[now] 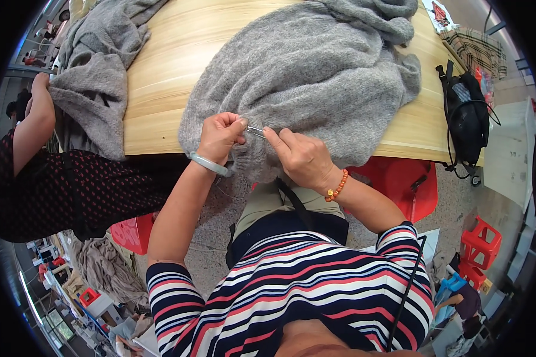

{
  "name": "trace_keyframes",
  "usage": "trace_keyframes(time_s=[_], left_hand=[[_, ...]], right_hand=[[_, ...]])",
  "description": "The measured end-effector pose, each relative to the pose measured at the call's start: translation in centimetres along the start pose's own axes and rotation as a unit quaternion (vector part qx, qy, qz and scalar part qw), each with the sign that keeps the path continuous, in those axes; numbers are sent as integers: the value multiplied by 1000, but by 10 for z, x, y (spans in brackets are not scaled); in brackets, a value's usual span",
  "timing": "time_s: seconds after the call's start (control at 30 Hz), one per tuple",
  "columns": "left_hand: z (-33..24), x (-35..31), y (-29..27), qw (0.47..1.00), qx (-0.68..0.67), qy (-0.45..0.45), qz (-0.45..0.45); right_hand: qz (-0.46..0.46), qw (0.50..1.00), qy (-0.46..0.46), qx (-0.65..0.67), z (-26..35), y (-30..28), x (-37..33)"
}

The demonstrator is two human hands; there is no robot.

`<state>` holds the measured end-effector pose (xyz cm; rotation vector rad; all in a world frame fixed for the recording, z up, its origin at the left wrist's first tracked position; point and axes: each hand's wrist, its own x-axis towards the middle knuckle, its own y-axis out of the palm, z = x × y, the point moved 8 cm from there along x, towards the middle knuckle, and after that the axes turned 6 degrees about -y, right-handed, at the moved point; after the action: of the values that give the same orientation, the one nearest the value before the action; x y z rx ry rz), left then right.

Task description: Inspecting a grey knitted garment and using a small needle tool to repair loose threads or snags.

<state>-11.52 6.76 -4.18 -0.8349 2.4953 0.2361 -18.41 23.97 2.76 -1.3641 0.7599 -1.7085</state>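
**Hands at the hem of a grey knit**

Left hand [220, 135] closed, fingers pinching the edge of the grey sweater [315, 71] where it hangs over the desk [178, 53] front. Right hand [301, 156] closed too, thumb and forefinger nipping a thin metal tool [256, 131], tip at the knit. The sweater lies heaped on the desk, hem toward the person. Judged soft, light, limp, fuzzy; snags easily. Best held by the edge, close to the working spot. Farther left, another person's arm [33, 125] rests by a second grey garment [95, 71].
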Motion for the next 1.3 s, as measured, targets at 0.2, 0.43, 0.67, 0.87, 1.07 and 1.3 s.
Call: trace_keyframes(time_s=[0.2, 0.43, 0.67, 0.87, 1.07, 1.3], left_hand=[[10, 6, -1, 996, -80, -27, 38], [1, 1, 0, 997, -16, 48, -54], [-10, -5, 3, 983, 115, 121, -77], [0, 2, 2, 996, 18, 85, -33], [-2, 0, 2, 997, -48, 46, -26], [-10, -2, 0, 991, 59, 111, -41]], right_hand=[[-8, 998, -51, -33, -3, -1, 2], [-93, 944, 185, 256, -29, 21, -14], [-44, 991, 93, 87, -20, -2, -6], [-86, 949, 180, 244, -31, 11, -10], [-107, 981, 141, 80, -12, 2, -9], [-75, 894, 270, 348, -43, 21, -10]])
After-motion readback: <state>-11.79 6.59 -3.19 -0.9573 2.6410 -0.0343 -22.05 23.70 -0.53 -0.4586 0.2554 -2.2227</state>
